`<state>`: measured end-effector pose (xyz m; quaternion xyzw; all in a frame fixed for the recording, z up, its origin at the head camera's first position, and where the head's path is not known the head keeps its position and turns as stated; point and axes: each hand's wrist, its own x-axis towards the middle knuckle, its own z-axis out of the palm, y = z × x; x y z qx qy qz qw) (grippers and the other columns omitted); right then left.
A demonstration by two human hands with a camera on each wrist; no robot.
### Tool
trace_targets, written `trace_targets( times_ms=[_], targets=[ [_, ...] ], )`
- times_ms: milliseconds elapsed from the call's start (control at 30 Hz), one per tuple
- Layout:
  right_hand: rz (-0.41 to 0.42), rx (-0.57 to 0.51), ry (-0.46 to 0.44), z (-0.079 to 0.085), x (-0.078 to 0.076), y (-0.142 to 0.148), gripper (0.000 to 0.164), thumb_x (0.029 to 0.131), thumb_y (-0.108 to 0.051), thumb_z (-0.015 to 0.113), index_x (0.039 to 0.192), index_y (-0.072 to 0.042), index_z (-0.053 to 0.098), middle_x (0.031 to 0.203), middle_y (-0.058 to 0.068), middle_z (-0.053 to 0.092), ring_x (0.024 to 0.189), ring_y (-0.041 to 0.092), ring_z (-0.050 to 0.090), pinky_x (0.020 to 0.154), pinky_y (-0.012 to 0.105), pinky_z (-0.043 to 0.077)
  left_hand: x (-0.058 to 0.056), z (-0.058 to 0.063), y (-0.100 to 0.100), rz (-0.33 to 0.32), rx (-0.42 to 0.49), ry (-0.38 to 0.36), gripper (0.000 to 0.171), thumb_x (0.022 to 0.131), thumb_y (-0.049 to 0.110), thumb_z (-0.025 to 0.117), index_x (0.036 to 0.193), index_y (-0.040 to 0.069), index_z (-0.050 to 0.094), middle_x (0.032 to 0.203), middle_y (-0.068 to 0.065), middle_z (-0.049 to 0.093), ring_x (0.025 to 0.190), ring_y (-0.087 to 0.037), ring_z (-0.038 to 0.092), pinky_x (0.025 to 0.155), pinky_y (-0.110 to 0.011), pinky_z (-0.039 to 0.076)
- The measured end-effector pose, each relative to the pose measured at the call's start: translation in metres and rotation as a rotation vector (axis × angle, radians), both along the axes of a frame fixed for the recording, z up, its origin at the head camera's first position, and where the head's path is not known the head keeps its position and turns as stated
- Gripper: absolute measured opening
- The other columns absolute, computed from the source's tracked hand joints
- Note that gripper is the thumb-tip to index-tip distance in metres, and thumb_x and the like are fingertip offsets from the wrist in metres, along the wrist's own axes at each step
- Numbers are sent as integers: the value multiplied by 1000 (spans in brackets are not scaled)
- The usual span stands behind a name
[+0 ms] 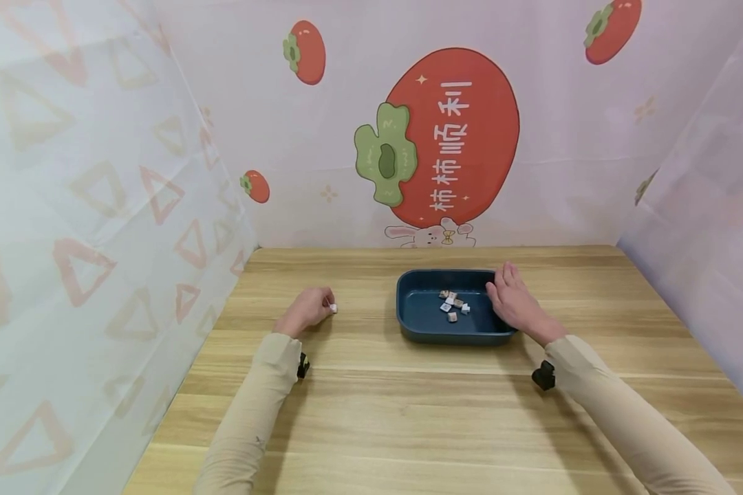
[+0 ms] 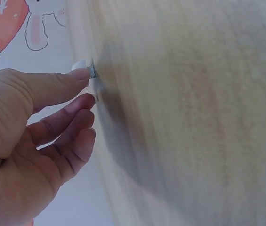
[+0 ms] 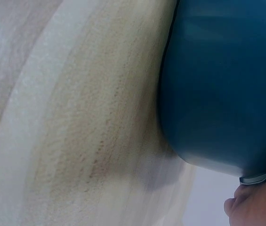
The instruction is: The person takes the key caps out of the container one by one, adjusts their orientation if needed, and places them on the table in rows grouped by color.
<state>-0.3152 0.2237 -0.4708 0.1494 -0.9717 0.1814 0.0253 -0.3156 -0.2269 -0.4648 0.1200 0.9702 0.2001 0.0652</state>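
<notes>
My left hand (image 1: 309, 309) is low over the left part of the table, pinching a small white cube (image 1: 333, 309) between thumb and fingertips. In the left wrist view the cube (image 2: 92, 71) is partly hidden by the thumb, and the other fingers curl loosely below it. On the right, my right hand (image 1: 517, 302) holds the right rim of a dark blue rectangular tray (image 1: 458, 339), its thumb on the inner side and its fingertips (image 3: 236, 200) over the outside. Several small white and brownish cubes (image 1: 452, 317) with markings lie loosely grouped on the tray's floor.
The wooden table (image 1: 402, 419) carries the tray right of centre. A printed backdrop (image 1: 328, 137) stands along the table's far edge, and cloth walls close off the left and right sides. Each wrist wears a black camera (image 1: 543, 375).
</notes>
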Motion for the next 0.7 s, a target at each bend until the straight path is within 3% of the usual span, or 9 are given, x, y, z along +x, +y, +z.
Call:
trace_targets(
  times_ms=[167,433,567,700],
  targets=[
    [3,7,5,0,0,1,62,108,-27,26,144,22,20,154,42,5,146,54,5,119,60,9,0,5,0,-12,-15,-26,11,94,15,65,100,6,65,97,-11,67,85,-21,60,78,-37,50],
    [7,7,11,1,1,0,60,107,-24,26,143,24,21,153,44,5,145,55,6,119,60,10,3,21,4,11,-26,-110,36,97,22,61,126,1,57,111,-15,66,100,-25,63,90,-43,51],
    [10,13,18,3,1,0,59,107,-24,26,142,24,22,152,44,7,145,55,6,118,60,10,0,28,11,14,-20,-102,39,100,27,56,131,3,54,118,-15,65,106,-26,63,90,-43,51],
    [9,5,9,4,1,0,60,108,-24,26,143,24,21,153,44,5,145,55,5,119,60,9,-7,33,19,-20,-15,-61,41,100,28,54,131,1,54,114,-16,67,100,-26,66,87,-42,53]
  ],
)
